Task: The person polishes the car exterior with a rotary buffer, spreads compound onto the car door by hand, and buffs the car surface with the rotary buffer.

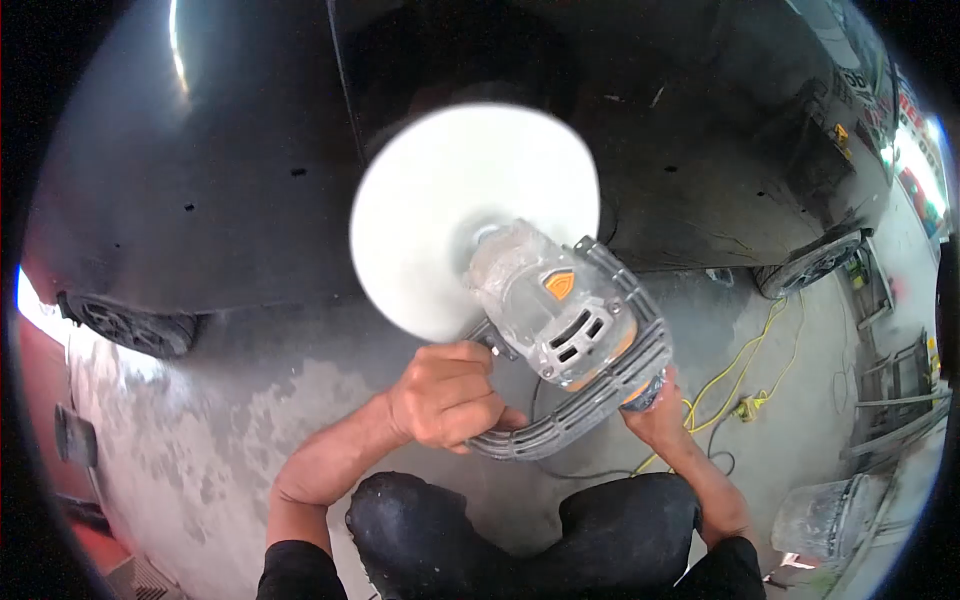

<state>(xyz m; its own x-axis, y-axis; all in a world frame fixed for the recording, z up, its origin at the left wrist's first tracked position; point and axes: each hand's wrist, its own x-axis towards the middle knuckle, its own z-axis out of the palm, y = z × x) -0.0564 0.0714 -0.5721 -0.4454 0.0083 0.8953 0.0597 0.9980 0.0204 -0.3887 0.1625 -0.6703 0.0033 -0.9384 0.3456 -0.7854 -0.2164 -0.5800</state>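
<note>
My left hand (450, 395) is closed around the curved black front handle of a car polisher (530, 285). Its round white pad (430, 220) looks smeared by motion and faces the dark side of a car (250, 230), which it overlaps in this view. Lower right of the machine's head, my right hand (658, 412) grips the rear of the body, its fingers largely hidden behind the tool. Dust or compound coats the grey housing, which bears an orange badge.
Car wheels (135, 325) stand at left and right (815, 262). A yellow cord (735, 365) and a dark cable run over the stained concrete floor (250, 430). A cloudy plastic bucket (822, 518) sits lower right, near metal racks (905, 400). My bent knees (410, 520) are below.
</note>
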